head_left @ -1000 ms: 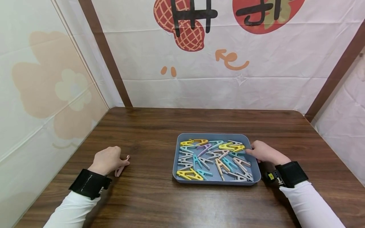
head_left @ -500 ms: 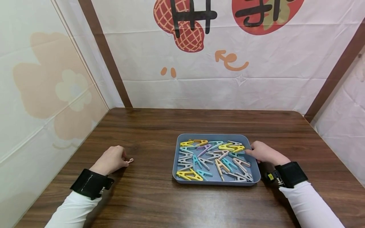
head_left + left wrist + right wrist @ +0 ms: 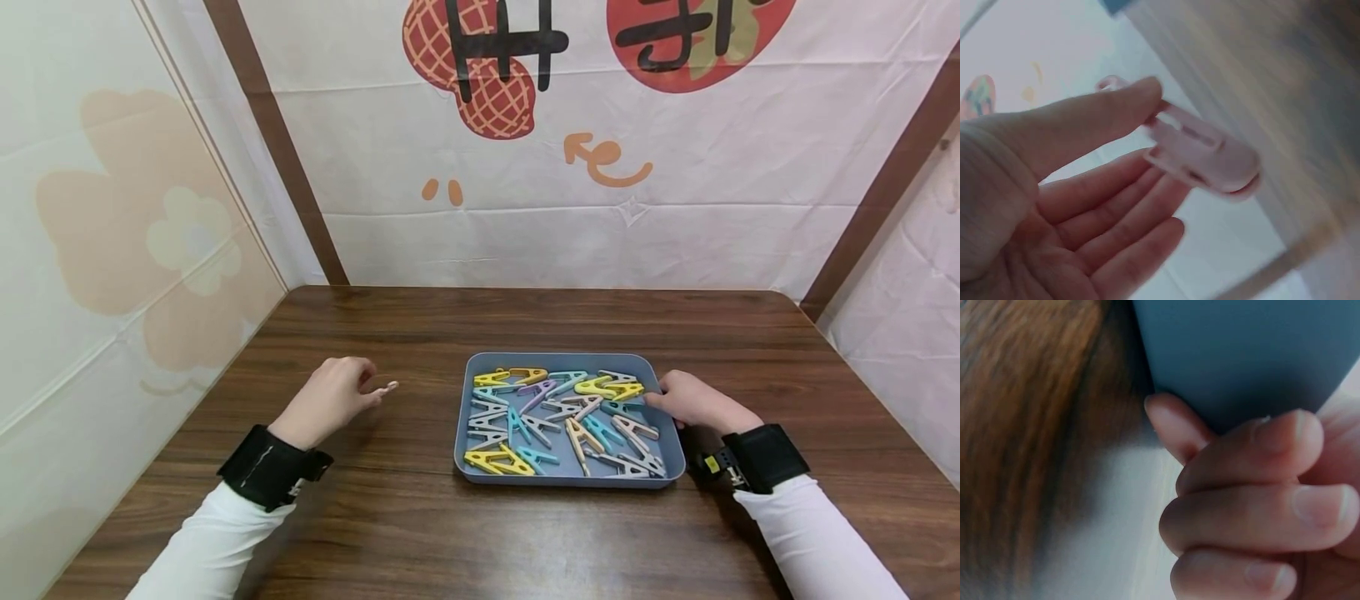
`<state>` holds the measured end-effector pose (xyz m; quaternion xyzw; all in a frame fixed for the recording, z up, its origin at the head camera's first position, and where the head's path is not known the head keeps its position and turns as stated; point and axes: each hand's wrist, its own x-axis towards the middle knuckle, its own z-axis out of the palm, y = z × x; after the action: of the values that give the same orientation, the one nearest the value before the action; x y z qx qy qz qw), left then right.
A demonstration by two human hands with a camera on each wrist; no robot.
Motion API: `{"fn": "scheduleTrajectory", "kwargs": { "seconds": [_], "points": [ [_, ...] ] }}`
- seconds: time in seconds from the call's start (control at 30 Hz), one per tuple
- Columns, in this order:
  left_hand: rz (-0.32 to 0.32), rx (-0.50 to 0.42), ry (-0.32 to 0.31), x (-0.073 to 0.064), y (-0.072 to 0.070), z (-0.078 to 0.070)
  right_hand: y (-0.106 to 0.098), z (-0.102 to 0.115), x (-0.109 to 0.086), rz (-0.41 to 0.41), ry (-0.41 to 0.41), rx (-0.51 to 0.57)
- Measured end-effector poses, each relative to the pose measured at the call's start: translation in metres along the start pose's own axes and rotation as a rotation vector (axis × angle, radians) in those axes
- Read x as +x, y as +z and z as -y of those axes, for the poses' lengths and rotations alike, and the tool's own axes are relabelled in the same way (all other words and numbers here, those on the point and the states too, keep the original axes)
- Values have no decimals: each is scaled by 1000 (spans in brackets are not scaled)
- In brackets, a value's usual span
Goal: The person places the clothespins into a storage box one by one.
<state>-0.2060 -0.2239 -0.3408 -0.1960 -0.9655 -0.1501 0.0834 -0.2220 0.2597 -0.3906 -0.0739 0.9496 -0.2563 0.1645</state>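
Left of the tray, over the table, my left hand [image 3: 326, 403] pinches a pale pink clothes peg [image 3: 1219, 153]. The left wrist view shows thumb and forefinger at the peg's handle end, its rounded tip pointing away. At the right side of the blue-grey tray [image 3: 555, 482], my right hand [image 3: 699, 402] grips the rim. The right wrist view has its fingers curled, with a fingertip along the outside of the tray wall [image 3: 1241, 356]; the thumb is hidden there. Several clothes pegs [image 3: 536, 427] in yellow, turquoise, grey, beige and purple lie loose in the tray.
The tray stands on a dark wood-grain table [image 3: 390, 533]. Behind the table hangs a white printed curtain [image 3: 525, 242], and a pale panel with a flower [image 3: 197, 237] borders the left side.
My left hand has moved right and away from me, lifting the pink clothes peg and turning it sideways. The right hand and the tray have stayed in place.
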Motion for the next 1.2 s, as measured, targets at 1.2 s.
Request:
{"fn": "scheduleTrajectory", "kwargs": {
  "seconds": [1.2],
  "points": [
    [561,125,871,70,69,-188,1,3,-4,-6,2,-3]
  ]
}}
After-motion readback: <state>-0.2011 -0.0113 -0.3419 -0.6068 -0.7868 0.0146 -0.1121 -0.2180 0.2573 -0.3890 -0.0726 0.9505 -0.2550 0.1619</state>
